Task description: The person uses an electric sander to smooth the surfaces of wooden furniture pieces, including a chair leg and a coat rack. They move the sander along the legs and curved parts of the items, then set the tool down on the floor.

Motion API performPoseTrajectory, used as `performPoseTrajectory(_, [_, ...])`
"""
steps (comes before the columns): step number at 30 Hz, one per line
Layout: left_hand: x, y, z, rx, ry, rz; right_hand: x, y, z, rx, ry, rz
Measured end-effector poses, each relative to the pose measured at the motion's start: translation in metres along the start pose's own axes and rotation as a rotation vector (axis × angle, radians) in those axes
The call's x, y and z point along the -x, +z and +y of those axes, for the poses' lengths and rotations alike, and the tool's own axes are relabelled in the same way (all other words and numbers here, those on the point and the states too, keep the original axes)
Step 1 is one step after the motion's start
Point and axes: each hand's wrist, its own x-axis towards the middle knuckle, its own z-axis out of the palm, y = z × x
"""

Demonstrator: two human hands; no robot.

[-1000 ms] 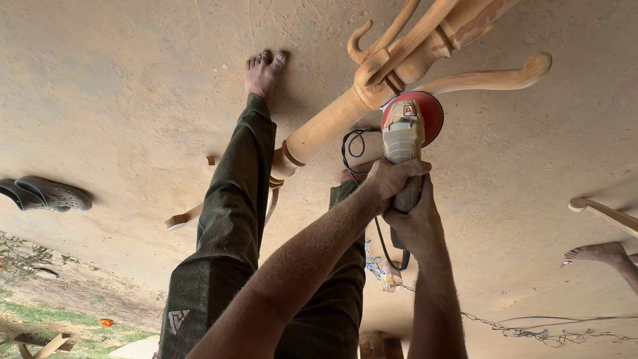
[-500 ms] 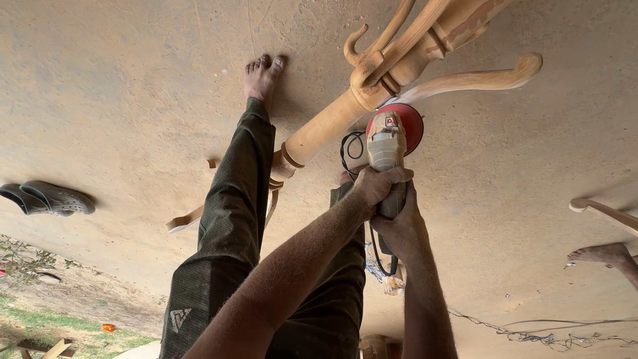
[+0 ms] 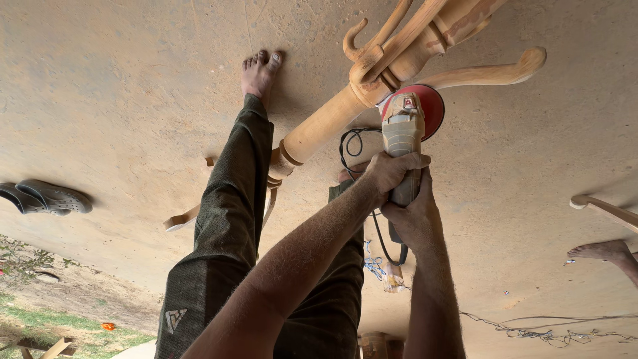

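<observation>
Both hands, left (image 3: 392,171) and right (image 3: 413,216), fingers wrapped tight round grinder (image 3: 402,136); red disc (image 3: 432,106) beside post (image 3: 332,123) edge; bare floor (image 3: 119,100) around.

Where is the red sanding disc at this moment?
In the head view, upper right of centre, the red sanding disc sits at the grinder tip, against the wooden post, below a curved wooden arm.

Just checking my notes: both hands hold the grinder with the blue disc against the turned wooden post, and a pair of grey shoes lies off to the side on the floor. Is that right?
Not quite. The head view shows the disc is red, not blue. The rest stands: the left hand and right hand hold the grinder against the turned wooden post, and grey shoes lie off to the side on the floor.
</observation>
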Motion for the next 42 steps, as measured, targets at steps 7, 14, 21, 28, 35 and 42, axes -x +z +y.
performPoseTrajectory(7, [0.000, -0.007, -0.005, 0.032, -0.032, 0.034, 0.001, 0.006, -0.001, 0.071, 0.072, -0.019])
performPoseTrajectory(14, [0.007, -0.018, -0.021, 0.063, -0.023, 0.070, 0.010, 0.020, 0.005, 0.039, 0.107, -0.050])
performPoseTrajectory(21, [0.023, -0.026, -0.035, 0.067, -0.036, 0.125, 0.024, 0.034, 0.012, 0.077, 0.158, -0.094])
performPoseTrajectory(28, [0.026, -0.025, -0.029, 0.001, -0.058, 0.137, 0.026, 0.032, 0.003, -0.004, 0.085, -0.078])
performPoseTrajectory(35, [0.002, -0.011, -0.019, -0.036, -0.013, 0.099, 0.011, 0.016, 0.006, -0.068, 0.068, -0.035])
performPoseTrajectory(42, [0.030, -0.021, -0.036, 0.019, -0.032, 0.139, 0.029, 0.036, 0.017, -0.130, 0.075, -0.113])
